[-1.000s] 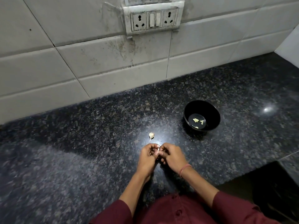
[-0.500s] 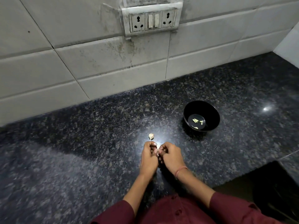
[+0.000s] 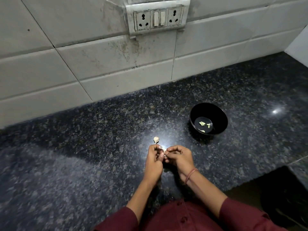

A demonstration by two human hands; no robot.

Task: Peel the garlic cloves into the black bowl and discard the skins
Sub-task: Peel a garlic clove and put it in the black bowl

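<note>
Two hands meet just above the speckled dark granite counter [image 3: 83, 155]: your left hand [image 3: 154, 161] and right hand [image 3: 180, 158] both pinch one small pale garlic clove [image 3: 164, 151], grip fingertip to fingertip, likely to pick off its skin. A papery unpeeled clove [image 3: 156, 139] lies just beyond them. The round black bowl [image 3: 220, 116], near your right side for easy dropping, holds peeled yellowish cloves [image 3: 202, 123].

Maroon buttoned shirt [image 3: 183, 217], sleeves pushed up forearms; thin pinkish-orange thread band [image 3: 191, 175] round right wrist
</note>
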